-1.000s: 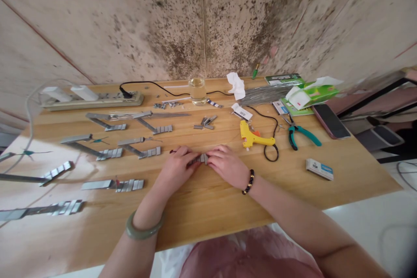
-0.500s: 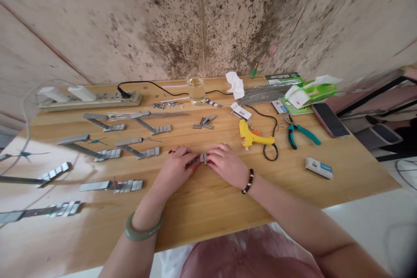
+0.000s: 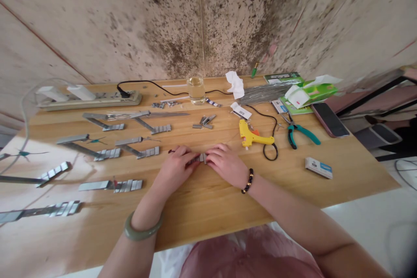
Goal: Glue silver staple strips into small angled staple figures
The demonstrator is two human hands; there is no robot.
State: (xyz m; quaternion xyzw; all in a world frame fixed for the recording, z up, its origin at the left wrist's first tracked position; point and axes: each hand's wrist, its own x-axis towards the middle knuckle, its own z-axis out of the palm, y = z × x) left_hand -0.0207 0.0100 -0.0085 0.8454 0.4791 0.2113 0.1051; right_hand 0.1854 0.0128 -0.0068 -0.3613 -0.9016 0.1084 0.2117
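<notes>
Small grey, metallic-looking segmented piece (image 3: 203,158) at the near middle of a pale-brown wooden table (image 3: 224,213). The left hand (image 3: 177,167) pinches its left end, partly hiding it; the right hand (image 3: 225,163) grips its right end between thumb and fingers. Whether the segments are fixed to one another cannot be told. The step in hand appears to be setting or pressing the segments together: it is best done with even pressure from both sides, the row kept straight and flat on the wood, since a harder push from one hand could skew it. Loose grey flat strips (image 3: 204,121) lie beyond the hands; a yellow plastic glue gun (image 3: 256,135) lies to the right, a teal-handled pair of pliers (image 3: 305,134) farther right.
</notes>
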